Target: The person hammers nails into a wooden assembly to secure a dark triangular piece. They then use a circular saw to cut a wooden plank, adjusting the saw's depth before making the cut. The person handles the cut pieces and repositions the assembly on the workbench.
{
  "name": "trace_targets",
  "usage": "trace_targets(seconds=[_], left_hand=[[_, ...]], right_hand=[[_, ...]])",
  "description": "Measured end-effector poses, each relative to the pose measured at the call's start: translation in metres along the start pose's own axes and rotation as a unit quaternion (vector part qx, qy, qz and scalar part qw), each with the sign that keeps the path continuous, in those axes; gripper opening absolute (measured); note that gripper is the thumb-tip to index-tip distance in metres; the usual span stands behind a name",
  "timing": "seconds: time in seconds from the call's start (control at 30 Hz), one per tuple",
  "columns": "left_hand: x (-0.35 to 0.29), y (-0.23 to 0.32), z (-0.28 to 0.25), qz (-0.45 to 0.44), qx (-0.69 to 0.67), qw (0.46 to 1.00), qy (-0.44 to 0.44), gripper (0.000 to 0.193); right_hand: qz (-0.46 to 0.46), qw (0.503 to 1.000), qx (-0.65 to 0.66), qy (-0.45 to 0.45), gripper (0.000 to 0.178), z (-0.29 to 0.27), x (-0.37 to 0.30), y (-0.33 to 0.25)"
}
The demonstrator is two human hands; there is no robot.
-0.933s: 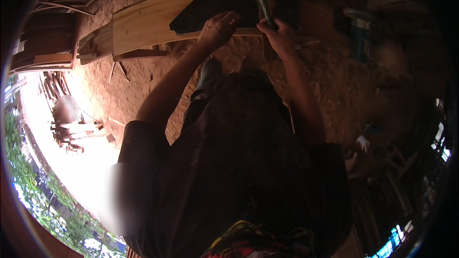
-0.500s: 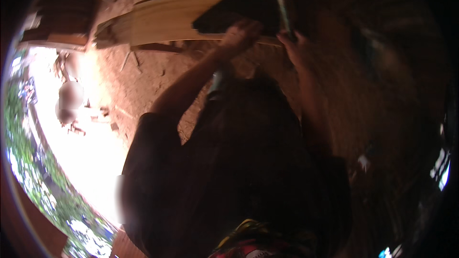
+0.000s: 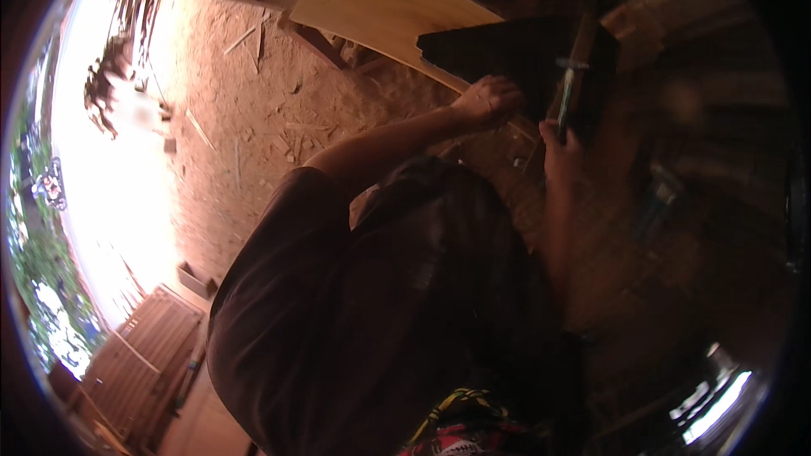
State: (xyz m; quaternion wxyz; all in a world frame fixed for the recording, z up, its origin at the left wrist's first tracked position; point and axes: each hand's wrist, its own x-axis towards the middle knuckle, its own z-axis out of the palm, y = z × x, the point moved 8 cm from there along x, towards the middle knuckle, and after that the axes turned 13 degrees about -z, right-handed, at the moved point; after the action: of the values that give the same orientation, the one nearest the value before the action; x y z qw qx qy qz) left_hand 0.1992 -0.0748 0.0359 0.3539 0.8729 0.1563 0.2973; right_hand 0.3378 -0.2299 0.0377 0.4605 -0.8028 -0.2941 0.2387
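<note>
Black panel point(image 3: 507, 46) tip: right hand point(image 3: 562, 152) has its grip round the hammer point(image 3: 568, 89); left hand point(image 3: 488, 101), can't tell its grip, but I'd keep it clear of any swing.

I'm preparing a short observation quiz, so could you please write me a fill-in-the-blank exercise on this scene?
1. The person's right hand grips a ____ by its handle.
2. In the picture, the dark sheet lies to the ____ of the pale board's bare part.
3. The nearer hand to that bare part is the person's ____ one.
4. Scattered on the brown ground are thin scraps of ____.

Missing words: hammer; right; left; wood.
</note>
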Motion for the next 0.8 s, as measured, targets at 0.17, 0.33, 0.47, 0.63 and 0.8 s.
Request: trace_targets(seconds=[0.17,0.33,0.47,0.63,0.8], left_hand=[[-0.01,-0.007,0.015,-0.045,-0.02,0.999,0.017,0.026],[-0.013,0.003,0.016,-0.072,-0.062,0.995,0.007,0.032],[-0.013,0.004,0.027,-0.091,-0.078,0.993,-0.022,0.035],[-0.006,0.004,0.035,-0.098,-0.08,0.992,-0.03,0.029],[-0.008,-0.001,0.043,-0.074,-0.069,0.994,-0.044,0.025]], right_hand=[[-0.015,0.998,-0.055,-0.014,0.034,-0.002,-0.002,-0.006],[0.036,0.993,-0.113,0.008,0.044,-0.016,0.001,0.016],[0.095,0.986,-0.134,0.012,0.046,-0.012,-0.002,0.004],[0.05,0.987,-0.153,-0.014,0.04,-0.013,0.008,-0.001],[0.09,0.987,-0.127,0.028,0.033,-0.013,-0.008,-0.01]])
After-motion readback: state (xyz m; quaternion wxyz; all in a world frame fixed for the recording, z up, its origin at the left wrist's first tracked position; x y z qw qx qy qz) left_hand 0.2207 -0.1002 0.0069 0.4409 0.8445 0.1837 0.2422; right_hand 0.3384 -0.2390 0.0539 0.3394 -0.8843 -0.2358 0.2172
